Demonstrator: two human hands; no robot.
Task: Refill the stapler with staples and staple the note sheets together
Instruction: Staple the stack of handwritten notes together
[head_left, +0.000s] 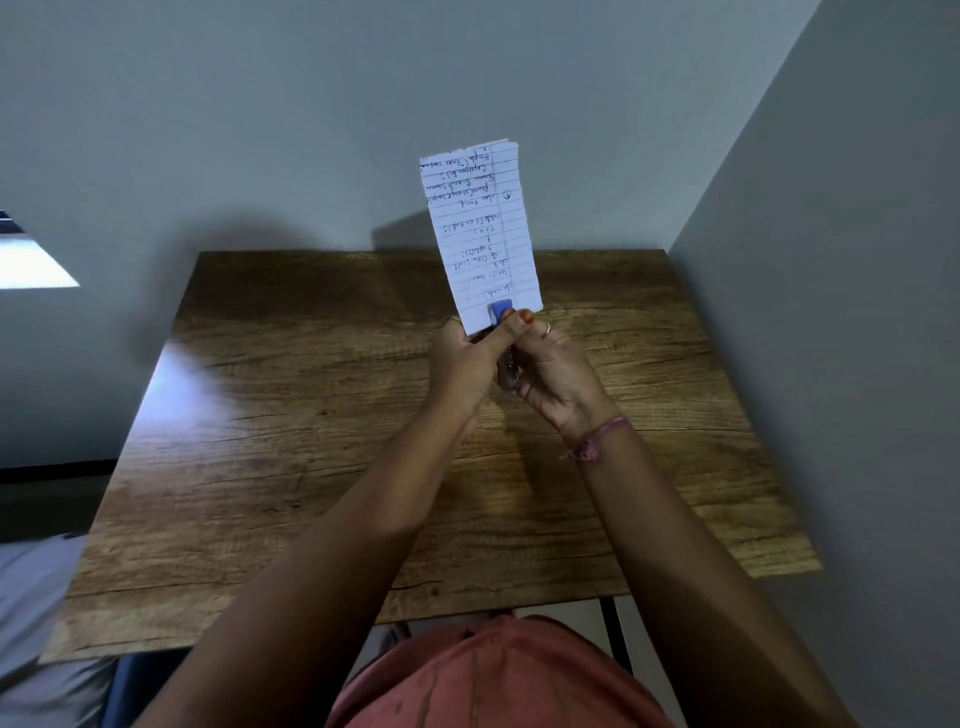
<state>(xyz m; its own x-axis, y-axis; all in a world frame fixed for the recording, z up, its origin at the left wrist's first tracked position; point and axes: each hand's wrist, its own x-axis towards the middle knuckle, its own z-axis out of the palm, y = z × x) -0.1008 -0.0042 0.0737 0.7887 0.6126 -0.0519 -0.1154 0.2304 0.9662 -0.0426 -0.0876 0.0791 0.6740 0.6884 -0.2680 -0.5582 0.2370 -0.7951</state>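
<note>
The lined note sheets (480, 234) with handwriting stand upright above the table, held at their lower edge. A small stapler (502, 313) with a blue tip clamps over that lower edge; its dark body runs down between my palms. My left hand (464, 364) grips the sheets' lower left corner, with its thumb pressing on the stapler's top. My right hand (558, 374) wraps the stapler body from the right, its thumb beside the blue tip. No loose staples are visible.
A wooden table (311, 441) lies below my hands, set against a grey wall at the back and right. Its black metal leg (615, 639) shows near the front right. A grey fabric surface (31, 623) lies to the lower left.
</note>
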